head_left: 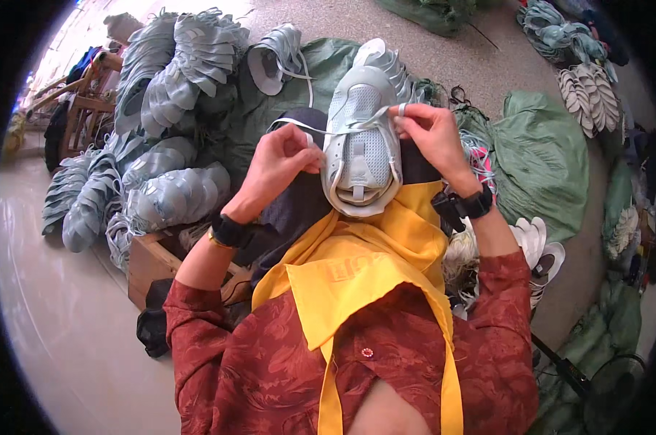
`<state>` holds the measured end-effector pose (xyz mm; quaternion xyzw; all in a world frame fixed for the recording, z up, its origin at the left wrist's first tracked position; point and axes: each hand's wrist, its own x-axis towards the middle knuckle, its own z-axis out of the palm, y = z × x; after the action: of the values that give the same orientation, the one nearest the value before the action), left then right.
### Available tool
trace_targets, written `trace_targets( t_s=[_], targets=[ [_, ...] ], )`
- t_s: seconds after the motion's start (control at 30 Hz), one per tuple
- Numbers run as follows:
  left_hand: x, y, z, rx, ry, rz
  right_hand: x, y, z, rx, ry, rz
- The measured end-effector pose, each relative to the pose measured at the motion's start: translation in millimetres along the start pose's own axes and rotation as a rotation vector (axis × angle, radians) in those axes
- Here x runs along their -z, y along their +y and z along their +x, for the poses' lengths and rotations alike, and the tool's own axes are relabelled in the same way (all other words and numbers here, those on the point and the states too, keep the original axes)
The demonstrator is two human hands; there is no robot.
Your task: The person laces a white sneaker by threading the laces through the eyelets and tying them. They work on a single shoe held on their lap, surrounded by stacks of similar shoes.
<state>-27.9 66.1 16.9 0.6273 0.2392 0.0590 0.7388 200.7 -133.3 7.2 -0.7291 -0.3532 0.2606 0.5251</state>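
Note:
A pale grey-green shoe upper (362, 138) lies across my lap, its heel opening toward me and its toe pointing away. A flat white shoelace (335, 133) crosses its perforated tongue and bends out to the left. My left hand (288, 158) is closed at the upper's left edge, with the lace curving into its fingers. On the other side, my right hand (431, 136) pinches the lace near the upper's right eyelets. Light bands show on a finger of each hand. Exactly how the lace lies inside the left fingers is partly hidden.
Stacked grey-green uppers (179, 72) are heaped at the left, beside a wooden box (150, 268). Green sacks (542, 159) lie at the right. A yellow apron (357, 279) covers my lap. White shoe parts (534, 243) sit by my right forearm.

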Motion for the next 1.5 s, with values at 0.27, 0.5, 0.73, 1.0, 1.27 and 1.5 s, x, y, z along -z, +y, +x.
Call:
trace_targets(
  t_s=[0.27, 0.5, 0.73, 1.0, 1.27, 1.5],
  targets=[
    [1.9, -6.5, 14.2, -0.028, 0.012, -0.034, -10.8, -8.8, -18.4, -0.067, 0.061, 0.321],
    [2.4, -12.7, 19.7, -0.095, 0.008, 0.14, -18.2, -1.3, -19.0, -0.018, 0.101, 0.326],
    [-4.5, -15.8, 30.4, -0.211, 0.121, 0.18, -22.8, -22.8, -18.3, 0.128, 0.107, -0.14],
    [-15.9, -17.5, 33.5, -0.286, 0.109, 0.023, -23.6, -24.2, -18.8, 0.1, 0.106, -0.129],
    [-13.4, -6.5, 35.8, -0.288, 0.183, 0.422, -27.6, -19.3, -21.8, 0.101, 0.148, -0.104],
    [-36.4, 6.9, 25.7, -0.576, 0.258, 0.652, -28.5, -18.8, -23.9, 0.105, 0.168, -0.081]
  ],
)
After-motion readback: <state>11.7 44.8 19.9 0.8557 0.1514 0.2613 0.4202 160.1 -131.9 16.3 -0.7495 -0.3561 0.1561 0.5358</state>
